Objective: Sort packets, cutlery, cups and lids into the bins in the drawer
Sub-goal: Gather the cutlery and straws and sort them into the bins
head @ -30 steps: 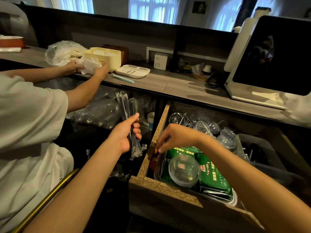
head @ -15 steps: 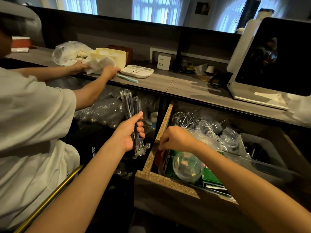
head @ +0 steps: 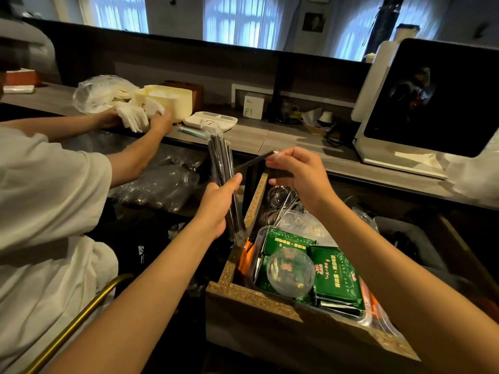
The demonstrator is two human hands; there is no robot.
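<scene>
1. Our left hand (head: 216, 209), at frame centre, grips a bundle of wrapped black straws (head: 222, 179), fingers curled round it, held upright just left of the drawer (head: 259, 295).
2. Our right hand (head: 299, 174) pinches one end of a single wrapped straw (head: 253, 162), whose other end points toward the bundle.
3. We judge the step in hand to be gathering straws before binning.
4. Next, we join the single straw to the bundle, then pick a bin; the near bin (head: 256, 255) at lower centre already holds green packets (head: 334, 276) and a clear lid (head: 290, 271).
</scene>
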